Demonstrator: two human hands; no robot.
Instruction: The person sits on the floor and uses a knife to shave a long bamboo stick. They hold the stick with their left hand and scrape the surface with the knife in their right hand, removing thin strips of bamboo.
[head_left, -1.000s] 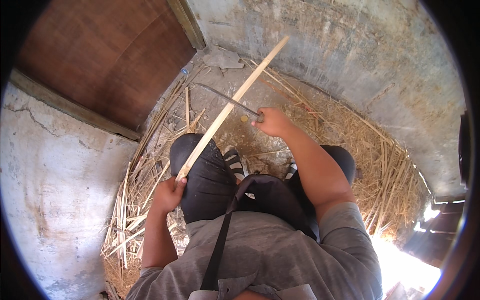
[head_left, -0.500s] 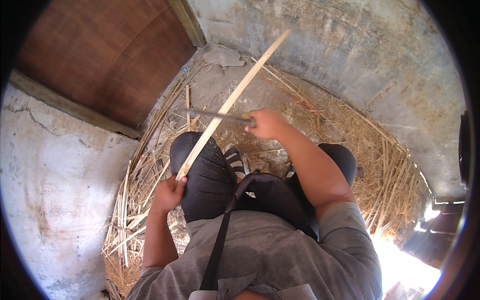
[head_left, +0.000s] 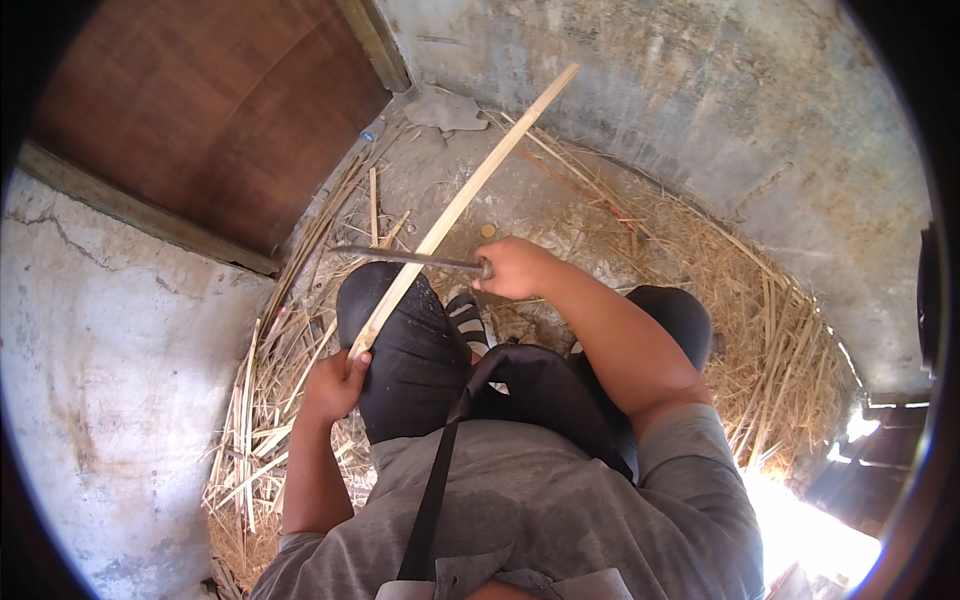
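A long pale bamboo strip (head_left: 480, 181) slants up and away from my left knee toward the far wall. Its near end is gripped by my left hand (head_left: 336, 384), thumb on top, beside the knee. My right hand (head_left: 513, 268) is closed round the handle of a long narrow knife (head_left: 446, 262). The blade lies crosswise against the strip just beyond the knee, its tip pointing left. Which face of the strip the edge touches, I cannot tell.
Loose split strips (head_left: 262, 400) lie along the left wall (head_left: 110, 370). Shavings and more strips (head_left: 780, 370) heap up at the right, by the stained wall (head_left: 700, 90). A brown panel (head_left: 200, 120) stands at the far left. A flat grey slab (head_left: 445, 112) lies in the corner.
My right hand has drawn the knife nearer to me and a little left along the strip. My left hand and the strip have barely moved.
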